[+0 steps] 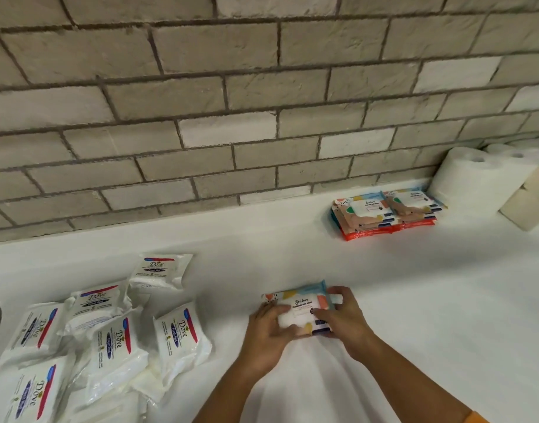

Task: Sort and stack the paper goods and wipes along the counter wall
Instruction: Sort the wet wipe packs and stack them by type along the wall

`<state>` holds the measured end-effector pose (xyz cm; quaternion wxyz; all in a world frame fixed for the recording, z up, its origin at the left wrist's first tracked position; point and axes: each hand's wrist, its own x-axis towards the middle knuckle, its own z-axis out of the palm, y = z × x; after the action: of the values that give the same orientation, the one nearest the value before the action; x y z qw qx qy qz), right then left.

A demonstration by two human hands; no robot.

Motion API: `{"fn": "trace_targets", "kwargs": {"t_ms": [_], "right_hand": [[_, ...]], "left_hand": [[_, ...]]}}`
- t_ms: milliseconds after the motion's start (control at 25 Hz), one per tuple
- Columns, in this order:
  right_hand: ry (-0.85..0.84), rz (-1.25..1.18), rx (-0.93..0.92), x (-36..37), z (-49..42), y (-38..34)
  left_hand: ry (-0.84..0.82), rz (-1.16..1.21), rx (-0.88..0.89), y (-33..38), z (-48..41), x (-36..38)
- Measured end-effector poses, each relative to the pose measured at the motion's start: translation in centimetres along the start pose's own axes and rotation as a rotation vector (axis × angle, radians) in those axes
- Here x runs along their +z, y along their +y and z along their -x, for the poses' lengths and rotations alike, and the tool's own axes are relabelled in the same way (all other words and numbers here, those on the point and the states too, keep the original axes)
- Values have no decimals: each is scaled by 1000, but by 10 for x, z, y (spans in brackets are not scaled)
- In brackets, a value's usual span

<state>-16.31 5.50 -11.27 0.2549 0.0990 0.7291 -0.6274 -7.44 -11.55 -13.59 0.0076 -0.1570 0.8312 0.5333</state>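
In the near middle of the counter (414,300), both hands grip one colourful wipes pack (301,303). The left hand (269,326) curls over its left near edge, and the right hand (343,319) clamps its right end between thumb and fingers. The pack lies flat, label up, well apart from the wall (231,102). To the left, white Dove packs (115,337) lie scattered and overlapping. Far right, two stacks (384,213) of matching colourful packs sit side by side against the wall. Just right of them stand white towel rolls (469,175) and a beige roll (527,196).
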Motion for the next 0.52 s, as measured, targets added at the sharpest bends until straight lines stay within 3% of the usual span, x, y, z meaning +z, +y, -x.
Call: {"fn": "trace_targets", "kwargs": {"t_ms": [120,280,400,520], "right_hand": [[-1,-182,5,-26,-1,1],[-46,-284,-23,-69,-15,-11],[-61,-318,-53,-105,-28,-28],[-29,-308,-85,-146,-47,-50]], "left_hand": [[33,354,-139,28,1,6],[220,528,-183,65,-18,25],[120,675,-298,97,-35,51],[76,694,-245,134,-56,82]]}}
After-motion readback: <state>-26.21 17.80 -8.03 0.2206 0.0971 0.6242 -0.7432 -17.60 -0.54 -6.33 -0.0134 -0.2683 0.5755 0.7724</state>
